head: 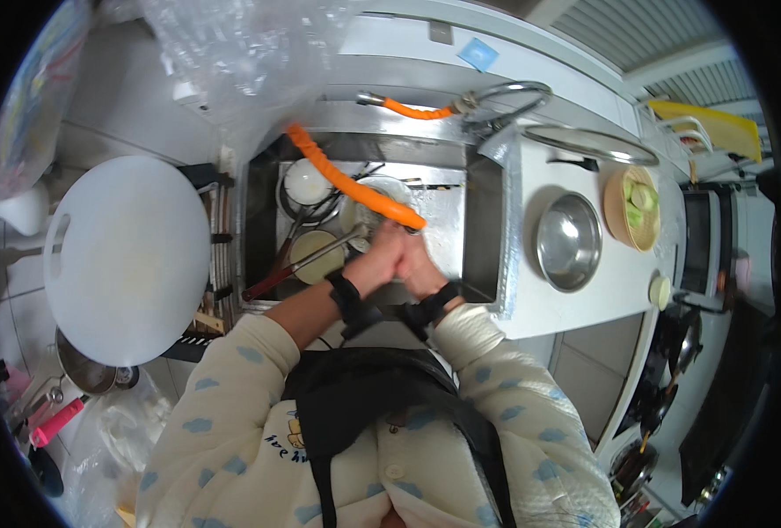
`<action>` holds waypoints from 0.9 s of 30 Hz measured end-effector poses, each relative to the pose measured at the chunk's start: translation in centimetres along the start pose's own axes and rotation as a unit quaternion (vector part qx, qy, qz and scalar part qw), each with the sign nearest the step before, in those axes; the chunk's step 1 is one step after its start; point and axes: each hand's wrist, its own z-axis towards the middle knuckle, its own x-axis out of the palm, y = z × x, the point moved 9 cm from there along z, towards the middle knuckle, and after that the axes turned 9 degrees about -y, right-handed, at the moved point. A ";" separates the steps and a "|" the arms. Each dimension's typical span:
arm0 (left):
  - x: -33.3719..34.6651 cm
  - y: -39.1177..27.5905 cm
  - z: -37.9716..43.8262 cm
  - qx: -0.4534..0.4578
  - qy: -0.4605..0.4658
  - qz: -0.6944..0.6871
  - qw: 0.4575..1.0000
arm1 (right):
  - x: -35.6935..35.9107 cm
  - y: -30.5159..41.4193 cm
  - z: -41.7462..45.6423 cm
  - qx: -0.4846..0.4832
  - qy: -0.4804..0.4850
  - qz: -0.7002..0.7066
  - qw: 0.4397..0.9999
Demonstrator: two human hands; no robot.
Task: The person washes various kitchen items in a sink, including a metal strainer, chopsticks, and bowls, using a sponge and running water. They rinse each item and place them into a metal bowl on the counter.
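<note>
My left hand and my right hand press against each other over the stainless steel sink. Just above them ends an orange hose, its metal tip close to my fingers. The fingers are blurred and partly hidden, and I make out no object in either hand. Dishes lie in the sink to the left: a white bowl, a pale yellow bowl and a long-handled utensil with a dark red handle, slanting across the yellow bowl. Both wrists wear black bands.
Right of the sink, a steel bowl, a woven basket with cut green vegetables and a glass lid rest on the white counter. A faucet stands behind. Left is a round white cutting board; clear plastic hangs above.
</note>
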 end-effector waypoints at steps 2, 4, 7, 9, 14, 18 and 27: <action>-1.0 -0.9 1.5 -0.019 0.043 0.016 0.999 | -0.1 -1.6 -2.6 -0.036 -0.050 -0.018 0.998; -2.1 -1.8 1.5 0.004 0.053 0.009 0.999 | 0.5 -2.4 -2.4 -0.036 -0.051 -0.009 0.998; -1.1 0.4 0.2 -0.032 -0.004 -0.023 0.999 | 1.2 1.7 0.1 -0.059 -0.036 0.006 0.998; -0.5 2.6 0.5 -0.070 0.101 0.096 0.988 | -0.3 2.2 0.8 -0.075 -0.049 -0.013 0.996; -4.5 1.5 7.6 -0.037 0.181 -0.116 0.976 | 1.4 -2.0 -2.3 -0.089 -0.013 -0.055 0.994; 0.7 1.0 -1.3 -0.050 0.021 0.063 0.997 | -1.6 1.5 1.8 -0.072 0.063 0.003 0.995; -2.1 3.6 2.9 -0.080 -0.044 -0.085 0.992 | 0.8 -0.3 -1.7 0.035 -0.035 -0.021 0.999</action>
